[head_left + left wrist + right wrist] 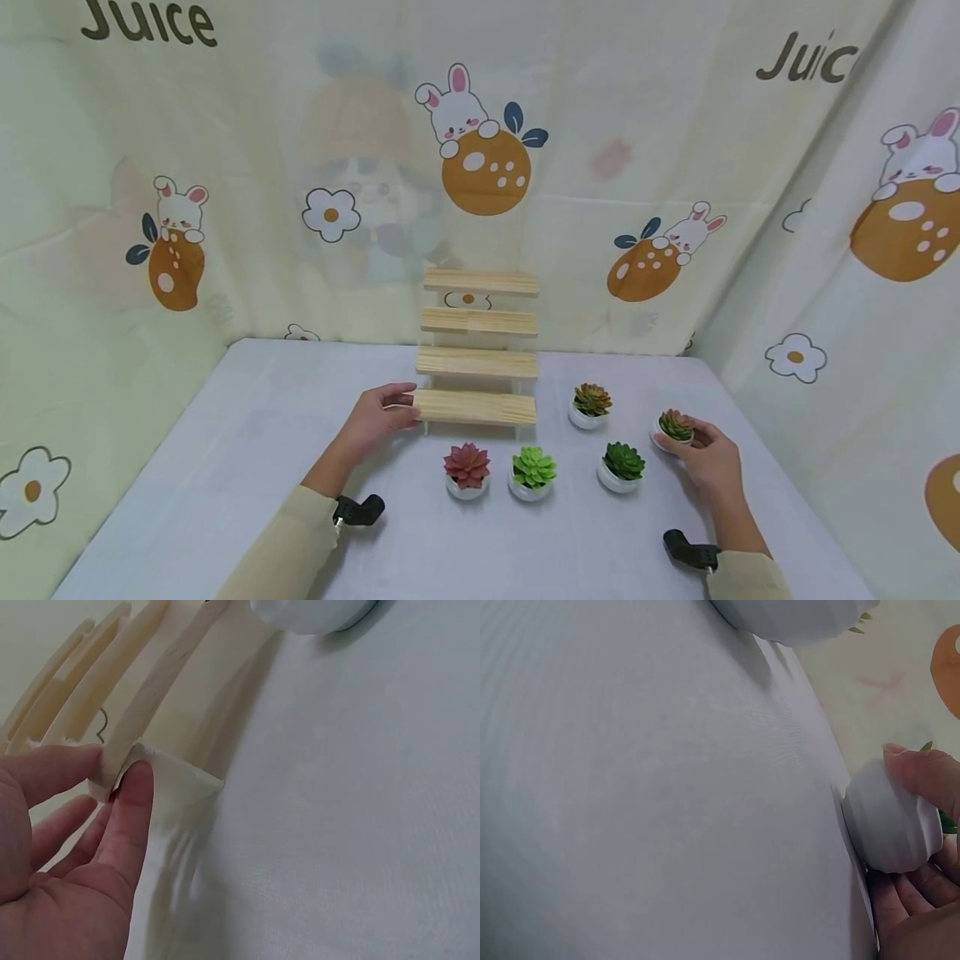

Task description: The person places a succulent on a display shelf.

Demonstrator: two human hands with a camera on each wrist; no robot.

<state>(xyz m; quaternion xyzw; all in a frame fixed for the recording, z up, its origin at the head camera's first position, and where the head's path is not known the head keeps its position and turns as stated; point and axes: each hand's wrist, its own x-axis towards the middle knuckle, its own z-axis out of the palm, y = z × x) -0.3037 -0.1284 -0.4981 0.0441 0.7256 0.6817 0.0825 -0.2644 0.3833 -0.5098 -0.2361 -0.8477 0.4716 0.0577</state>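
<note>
A wooden tiered shelf (pixel 476 407) with several pale steps stands at the table's back middle. My left hand (pixel 378 417) pinches the left end of its lowest step between thumb and fingers; the left wrist view shows this step (pixel 154 694) up close. At the right, my right hand (pixel 708 458) grips a small white pot (pixel 889 817) holding a reddish-green succulent (pixel 676 425). The pot appears to rest on the table. Nearest that hand stands a dark green succulent (pixel 624 461) in a white pot. An orange-green succulent (pixel 592 400) stands farther back.
In front of the shelf are a red succulent (pixel 467 467) and a bright green succulent (pixel 533 467), both in white pots. A white cloth covers the table (pixel 300 392). Patterned curtains (pixel 480 250) hang behind it and at the sides.
</note>
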